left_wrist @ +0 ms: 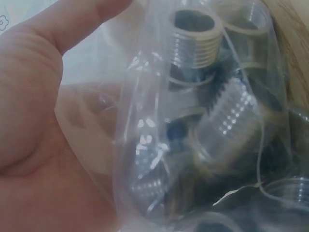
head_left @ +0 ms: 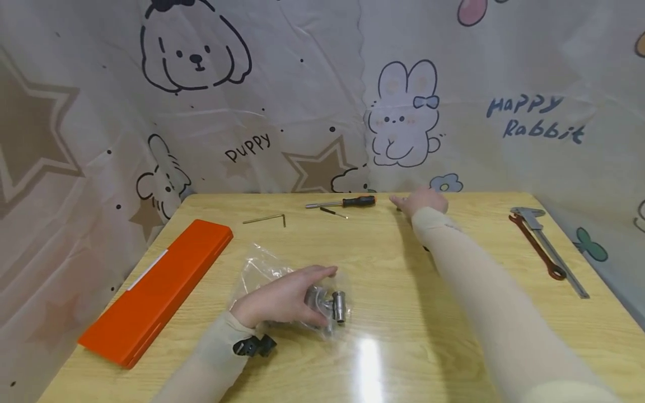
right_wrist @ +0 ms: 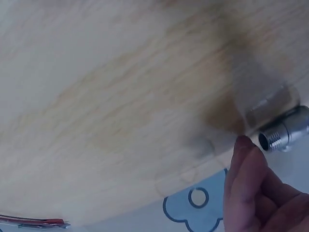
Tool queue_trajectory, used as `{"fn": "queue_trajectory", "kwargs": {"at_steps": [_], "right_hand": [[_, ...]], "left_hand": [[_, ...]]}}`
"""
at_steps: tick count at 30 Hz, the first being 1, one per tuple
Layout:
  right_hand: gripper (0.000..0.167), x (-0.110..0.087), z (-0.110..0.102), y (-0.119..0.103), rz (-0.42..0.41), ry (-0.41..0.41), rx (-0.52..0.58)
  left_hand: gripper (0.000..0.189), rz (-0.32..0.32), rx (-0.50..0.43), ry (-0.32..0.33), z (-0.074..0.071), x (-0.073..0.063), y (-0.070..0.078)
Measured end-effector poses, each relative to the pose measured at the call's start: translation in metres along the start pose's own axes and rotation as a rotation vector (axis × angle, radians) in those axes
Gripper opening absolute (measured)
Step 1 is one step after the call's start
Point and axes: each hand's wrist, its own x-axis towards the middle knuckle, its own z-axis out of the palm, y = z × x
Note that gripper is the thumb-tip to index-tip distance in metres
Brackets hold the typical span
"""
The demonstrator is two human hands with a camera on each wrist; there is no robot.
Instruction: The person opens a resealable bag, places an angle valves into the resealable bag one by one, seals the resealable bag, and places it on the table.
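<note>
My left hand (head_left: 284, 296) curls round a clear plastic bag (left_wrist: 145, 116) at the table's front middle. Through the film show several threaded metal pipe fittings (left_wrist: 193, 46); one shiny fitting (head_left: 339, 307) stands by the bag's right end. In the left wrist view, part of the fingers appears blurred behind the plastic. At the back edge of the table, my right hand (head_left: 425, 201) reaches forward, its index finger extended to the left. Its bent fingers hold a threaded metal fitting (right_wrist: 285, 130) close to the tabletop; the thumb is out of sight in the right wrist view.
An orange case (head_left: 161, 291) lies along the left side. Towards the back are a hex key (head_left: 264, 219), a black-handled screwdriver (head_left: 353, 202) and a small thin tool (head_left: 332, 212). A reddish wrench (head_left: 536, 246) and a caliper (head_left: 559, 257) lie at the right. A printed cloth (head_left: 302, 101) hangs behind.
</note>
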Motion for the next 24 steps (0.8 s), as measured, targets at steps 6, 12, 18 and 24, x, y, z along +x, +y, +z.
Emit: {"fn": "queue_trajectory", "kwargs": {"at_steps": [6,12,18,24], "right_hand": [[0.061,0.003,0.006,0.006,0.014,-0.004,0.024],[0.043,0.001,0.005,0.017,-0.087,-0.027,0.094],[0.048,-0.012,0.005,0.029,-0.207,-0.043,0.230],[0.052,-0.039,-0.007,0.025,-0.384,-0.123,0.392]], "left_hand": [[0.100,0.011,0.024,-0.008,0.001,0.000,0.004],[0.099,0.017,0.022,-0.009,0.003,0.001,0.006],[0.099,0.024,0.026,-0.010,0.007,0.004,0.004],[0.098,0.014,0.042,0.007,0.001,0.000,0.002]]}}
